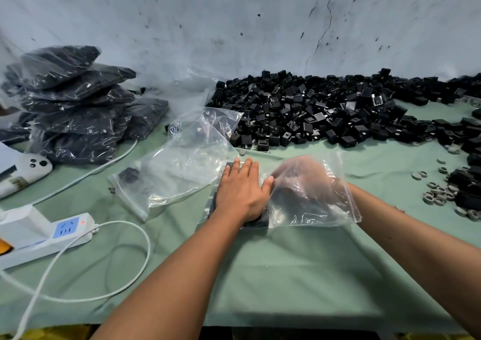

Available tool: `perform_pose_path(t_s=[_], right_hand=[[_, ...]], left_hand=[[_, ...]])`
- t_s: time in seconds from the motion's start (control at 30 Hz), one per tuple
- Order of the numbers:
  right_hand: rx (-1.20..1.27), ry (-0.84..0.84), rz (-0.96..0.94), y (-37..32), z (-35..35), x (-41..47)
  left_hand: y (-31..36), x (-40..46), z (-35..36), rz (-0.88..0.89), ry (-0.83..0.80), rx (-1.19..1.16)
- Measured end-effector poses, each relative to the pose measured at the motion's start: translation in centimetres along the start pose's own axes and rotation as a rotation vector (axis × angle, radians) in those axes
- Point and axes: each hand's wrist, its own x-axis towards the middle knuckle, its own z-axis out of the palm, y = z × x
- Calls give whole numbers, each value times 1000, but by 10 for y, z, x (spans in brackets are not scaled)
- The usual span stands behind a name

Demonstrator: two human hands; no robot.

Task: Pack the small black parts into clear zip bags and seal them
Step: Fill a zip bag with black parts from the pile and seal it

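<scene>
My left hand [240,190] lies flat, fingers straight, pressing on a group of black parts [261,218] on the green table. My right hand [299,175] is inside a clear zip bag [325,209], blurred behind the plastic; how its fingers lie is unclear. The bag's mouth sits against the parts under my left hand. A large heap of loose black parts [312,110] stretches along the wall behind. Empty clear bags [179,162] lie to the left of my left hand.
Filled, sealed bags [75,105] are stacked at the far left. A white power strip [46,235] with a white cable [104,282] sits front left, with a white device [23,170] behind it. Grey rings [440,191] are scattered at the right.
</scene>
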Motion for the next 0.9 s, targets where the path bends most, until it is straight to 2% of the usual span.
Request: perform_pose_path(t_s=[0.07, 0.13, 0.33, 0.43, 0.57, 0.73, 0.8, 0.9], right_hand=[[-21, -84, -19, -4, -4, 3], [-52, -13, -50, -2, -3, -3], [-10, -13, -145, -1, -1, -20], [-29, -73, -125, -1, -2, -24], [-158, -42, -125, -1, -3, -25], [-157, -57, -80, -7, -1, -25], [-137, -73, -74, -10, -1, -26], [-41, -111, -42, -10, -3, -23]], left_hand=[[0, 0, 0, -3, -3, 0], [0, 1, 1, -4, -1, 1], [-1, 1, 2, 7, 5, -10], [-2, 2, 1, 11, -5, -7], [-1, 2, 1, 13, -20, 2], [-2, 4, 1, 2, -58, -21], [0, 6, -4, -21, -73, -142], [-1, 11, -20, -175, 30, -618]])
